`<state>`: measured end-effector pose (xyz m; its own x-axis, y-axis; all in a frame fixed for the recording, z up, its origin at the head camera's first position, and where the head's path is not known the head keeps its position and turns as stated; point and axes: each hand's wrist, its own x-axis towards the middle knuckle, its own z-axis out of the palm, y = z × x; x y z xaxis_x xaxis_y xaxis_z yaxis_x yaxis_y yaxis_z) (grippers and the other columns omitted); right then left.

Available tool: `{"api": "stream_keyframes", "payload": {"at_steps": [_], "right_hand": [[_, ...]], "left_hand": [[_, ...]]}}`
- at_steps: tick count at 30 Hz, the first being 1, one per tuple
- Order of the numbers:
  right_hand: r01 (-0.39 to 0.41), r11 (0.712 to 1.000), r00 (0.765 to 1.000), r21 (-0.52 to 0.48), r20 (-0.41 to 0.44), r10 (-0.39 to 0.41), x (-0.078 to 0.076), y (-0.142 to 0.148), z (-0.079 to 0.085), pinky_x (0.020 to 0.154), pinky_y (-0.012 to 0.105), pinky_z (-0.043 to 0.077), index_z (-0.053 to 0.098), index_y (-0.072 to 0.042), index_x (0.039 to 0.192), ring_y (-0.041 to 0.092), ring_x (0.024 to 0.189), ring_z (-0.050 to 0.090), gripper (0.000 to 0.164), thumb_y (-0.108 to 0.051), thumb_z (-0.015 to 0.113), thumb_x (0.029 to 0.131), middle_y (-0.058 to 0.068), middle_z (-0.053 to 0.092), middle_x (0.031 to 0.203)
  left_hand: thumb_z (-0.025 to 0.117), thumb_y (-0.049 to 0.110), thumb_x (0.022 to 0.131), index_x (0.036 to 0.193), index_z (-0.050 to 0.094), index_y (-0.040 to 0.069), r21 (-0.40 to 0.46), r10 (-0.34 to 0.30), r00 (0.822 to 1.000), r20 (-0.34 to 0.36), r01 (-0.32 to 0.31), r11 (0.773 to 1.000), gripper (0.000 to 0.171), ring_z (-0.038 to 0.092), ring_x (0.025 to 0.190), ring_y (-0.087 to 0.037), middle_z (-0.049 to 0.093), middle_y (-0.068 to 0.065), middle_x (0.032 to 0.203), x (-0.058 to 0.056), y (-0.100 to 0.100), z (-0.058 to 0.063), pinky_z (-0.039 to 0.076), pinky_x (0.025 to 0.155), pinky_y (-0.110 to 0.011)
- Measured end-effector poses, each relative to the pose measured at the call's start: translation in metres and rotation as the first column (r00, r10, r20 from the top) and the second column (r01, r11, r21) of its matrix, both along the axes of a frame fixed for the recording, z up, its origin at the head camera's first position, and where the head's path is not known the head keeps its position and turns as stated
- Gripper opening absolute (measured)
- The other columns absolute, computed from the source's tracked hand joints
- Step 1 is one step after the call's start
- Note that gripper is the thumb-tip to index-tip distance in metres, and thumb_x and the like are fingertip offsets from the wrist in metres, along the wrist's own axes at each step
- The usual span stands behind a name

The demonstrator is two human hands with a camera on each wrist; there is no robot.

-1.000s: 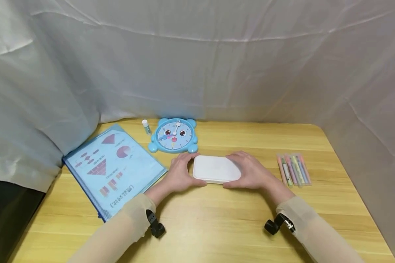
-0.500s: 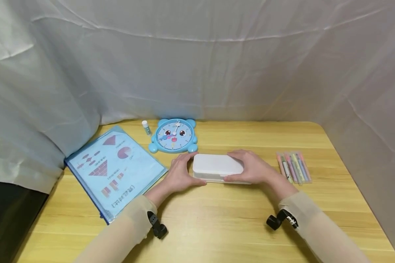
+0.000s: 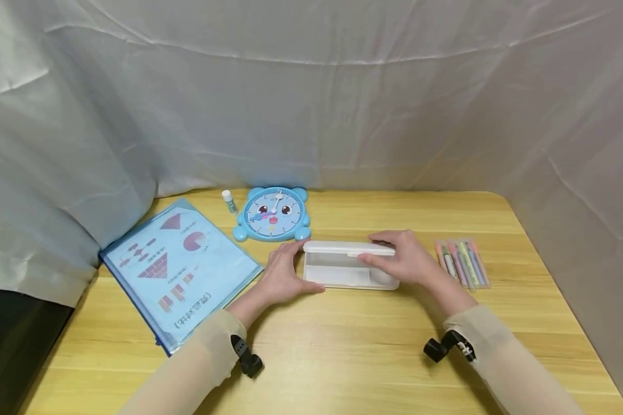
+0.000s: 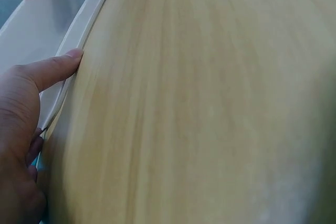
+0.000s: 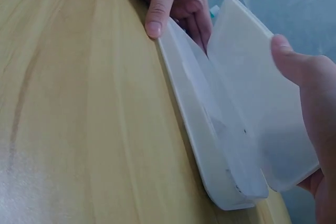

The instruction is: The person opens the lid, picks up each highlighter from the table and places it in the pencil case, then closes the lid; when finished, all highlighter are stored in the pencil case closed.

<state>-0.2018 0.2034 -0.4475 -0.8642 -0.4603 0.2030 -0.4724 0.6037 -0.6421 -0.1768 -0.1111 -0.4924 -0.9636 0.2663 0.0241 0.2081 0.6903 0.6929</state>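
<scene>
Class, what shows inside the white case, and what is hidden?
Inside the white case, pale surfaces and small dark marks show; no loose item is distinguishable. In the head view, the tilted lid and right hand cover part of the interior.

A lane of bare tabletop [image 3: 337, 346] runs between the left sleeve [image 3: 194, 357] and right sleeve [image 3: 506, 357] up to the white case [image 3: 337, 275]. The left hand [image 3: 284, 275] blocks the case's left end; the right hand [image 3: 407, 259] and raised lid [image 3: 337, 248] obstruct its right and back. Behind the left hand lies the clock [image 3: 273, 212], leftward the folder [image 3: 184, 265]. The pen set [image 3: 463, 264] flanks the right hand. Behind the lid, open wood stretches right from the clock.
</scene>
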Motion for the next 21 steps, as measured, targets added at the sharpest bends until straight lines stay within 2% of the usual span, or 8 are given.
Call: {"api": "stream_keyframes", "payload": {"at_steps": [7,8,10,13,14,17,19,21], "right_hand": [[0.096,0.99,0.993,-0.105,-0.063,-0.103,-0.005,0.005,-0.001,0.096,0.051,0.055,0.08,0.001,0.116,0.023,0.096,0.074,0.038,-0.033,0.08,0.097,0.013,0.078,0.114],[0.112,0.986,0.99,-0.122,-0.067,-0.12,-0.005,0.006,-0.001,0.088,0.047,0.058,0.081,-0.001,0.115,0.019,0.082,0.072,0.035,-0.031,0.08,0.097,0.011,0.079,0.113],[0.14,0.977,0.985,-0.159,-0.077,-0.154,-0.007,0.007,0.001,0.071,0.038,0.056,0.082,-0.004,0.113,0.01,0.061,0.059,0.029,-0.028,0.08,0.098,0.008,0.08,0.108],[0.192,0.959,0.974,-0.209,-0.077,-0.212,-0.01,0.009,0.002,0.048,0.028,0.038,0.083,-0.007,0.112,0.004,0.046,0.033,0.024,-0.026,0.079,0.099,0.005,0.079,0.089],[0.206,0.951,0.972,-0.231,-0.067,-0.227,-0.012,0.01,0.003,0.044,0.028,0.032,0.083,-0.007,0.112,0.005,0.044,0.025,0.023,-0.025,0.079,0.099,0.005,0.075,0.08],[0.241,0.924,0.964,-0.298,-0.035,-0.262,-0.017,0.011,0.003,0.042,0.025,0.028,0.083,-0.003,0.11,0.005,0.045,0.029,0.022,-0.022,0.079,0.099,0.004,0.056,0.059],[0.253,0.911,0.961,-0.327,-0.021,-0.274,-0.021,0.011,0.001,0.044,0.024,0.029,0.082,-0.001,0.111,0.006,0.047,0.033,0.022,-0.02,0.078,0.1,0.004,0.046,0.054],[0.256,0.903,0.96,-0.346,-0.017,-0.279,-0.025,0.011,-0.001,0.046,0.024,0.03,0.081,0.001,0.112,0.006,0.05,0.035,0.023,-0.018,0.077,0.1,0.003,0.047,0.056]], "left_hand": [[0.102,0.055,0.06,0.154,0.052,0.008,-0.009,-0.01,1.0,-0.017,0.01,1.0,0.116,0.044,0.144,-0.029,0.055,-0.009,0.154,0.0,0.0,0.0,0.03,0.119,-0.051],[0.102,0.055,0.061,0.154,0.052,0.009,-0.007,-0.012,1.0,-0.018,0.012,1.0,0.115,0.044,0.144,-0.029,0.054,-0.009,0.154,-0.001,0.0,0.0,0.03,0.119,-0.051],[0.102,0.054,0.061,0.155,0.052,0.009,-0.005,-0.016,1.0,-0.021,0.016,1.0,0.115,0.044,0.144,-0.027,0.055,-0.007,0.154,-0.001,0.0,0.001,0.029,0.119,-0.05],[0.103,0.053,0.06,0.155,0.052,0.012,0.001,-0.024,0.999,-0.032,0.024,1.0,0.115,0.045,0.143,-0.026,0.056,-0.006,0.153,-0.002,0.0,0.0,0.029,0.119,-0.049],[0.103,0.052,0.06,0.155,0.052,0.012,0.003,-0.025,0.999,-0.036,0.025,1.0,0.115,0.045,0.143,-0.026,0.056,-0.006,0.153,-0.002,0.0,0.0,0.028,0.119,-0.05],[0.103,0.052,0.059,0.156,0.052,0.013,0.003,-0.024,0.999,-0.039,0.024,1.0,0.116,0.045,0.143,-0.026,0.056,-0.006,0.153,-0.003,0.0,0.0,0.029,0.119,-0.05],[0.103,0.053,0.059,0.156,0.051,0.013,0.001,-0.022,0.999,-0.036,0.022,1.0,0.117,0.045,0.143,-0.026,0.055,-0.006,0.154,-0.003,0.0,-0.001,0.028,0.119,-0.049],[0.103,0.053,0.059,0.157,0.051,0.013,-0.001,-0.02,0.999,-0.031,0.02,1.0,0.117,0.045,0.143,-0.026,0.055,-0.006,0.154,-0.003,0.0,-0.001,0.028,0.12,-0.049]]}}
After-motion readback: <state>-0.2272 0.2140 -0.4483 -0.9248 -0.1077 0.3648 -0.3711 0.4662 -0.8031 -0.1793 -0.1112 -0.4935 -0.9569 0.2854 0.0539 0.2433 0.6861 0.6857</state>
